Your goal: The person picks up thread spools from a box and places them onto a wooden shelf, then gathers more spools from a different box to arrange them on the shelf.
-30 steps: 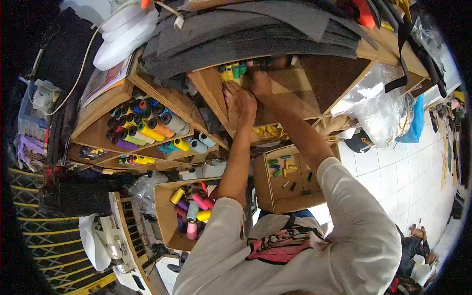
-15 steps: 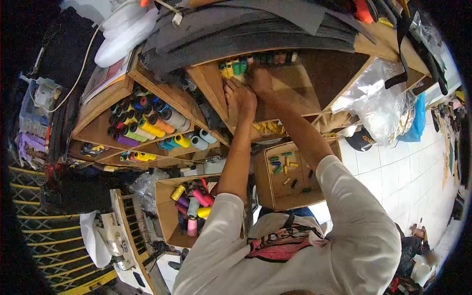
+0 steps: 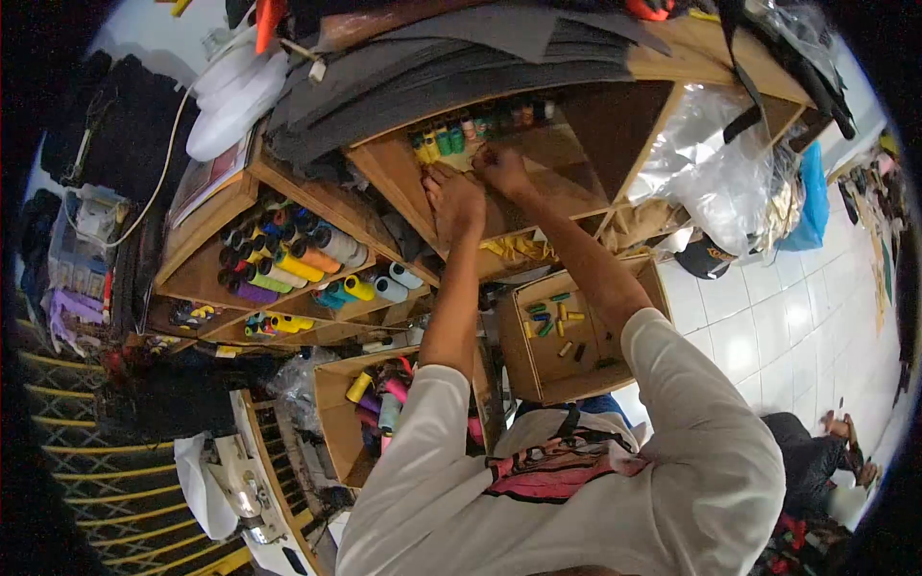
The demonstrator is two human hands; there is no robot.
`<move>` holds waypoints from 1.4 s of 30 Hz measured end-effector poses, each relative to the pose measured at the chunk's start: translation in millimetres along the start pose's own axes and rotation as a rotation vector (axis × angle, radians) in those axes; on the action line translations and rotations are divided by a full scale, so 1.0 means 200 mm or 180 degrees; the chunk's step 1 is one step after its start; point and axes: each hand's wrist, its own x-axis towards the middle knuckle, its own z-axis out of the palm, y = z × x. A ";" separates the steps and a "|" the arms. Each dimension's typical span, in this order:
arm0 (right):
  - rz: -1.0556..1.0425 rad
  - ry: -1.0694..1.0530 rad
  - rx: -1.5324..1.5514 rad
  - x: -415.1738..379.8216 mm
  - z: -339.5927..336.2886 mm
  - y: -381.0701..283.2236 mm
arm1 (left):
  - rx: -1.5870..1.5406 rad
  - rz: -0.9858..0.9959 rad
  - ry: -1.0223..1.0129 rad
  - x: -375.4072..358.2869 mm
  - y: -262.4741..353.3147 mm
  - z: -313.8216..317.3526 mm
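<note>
Both hands are inside a wooden shelf compartment (image 3: 634,144). At its left side, my left hand (image 3: 455,200) lies with fingers stretched out, just in front of yellow thread spools (image 3: 426,148). Close by on the right, my right hand (image 3: 503,171) has its fingers bent together; what they hold, if anything, is too small to tell. Green spools (image 3: 449,140) stand upright behind the hands, in a row with pinkish and darker ones. Below the shelf, a cardboard box (image 3: 538,382) holds several small green, yellow and dark spools (image 3: 563,312).
Large cones of thread (image 3: 288,259) fill the left compartments. Another cardboard box (image 3: 331,413) holds colourful cones beside my left arm. Dark fabric (image 3: 432,67) covers the shelf top. Clear plastic (image 3: 691,154) hangs at the right. Part of a person (image 3: 812,451) shows at lower right.
The view has shifted a little. My right hand, blurred before, now shows sharper with its fingers bent together near the spools. My left hand remains beside the yellow spools.
</note>
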 end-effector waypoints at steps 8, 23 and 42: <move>0.0017 -0.0128 0.1224 -0.53 -0.24 -0.15 | 0.0858 0.0237 -0.0964 0.04 0.03 -0.11; 0.1260 0.0505 0.2224 -1.78 -0.70 -0.05 | 0.0524 0.0080 -0.1290 -0.05 -0.03 -0.15; 0.1536 0.0968 0.2330 -1.92 -1.03 0.09 | -0.0574 0.0703 -0.2932 -1.55 0.16 -0.15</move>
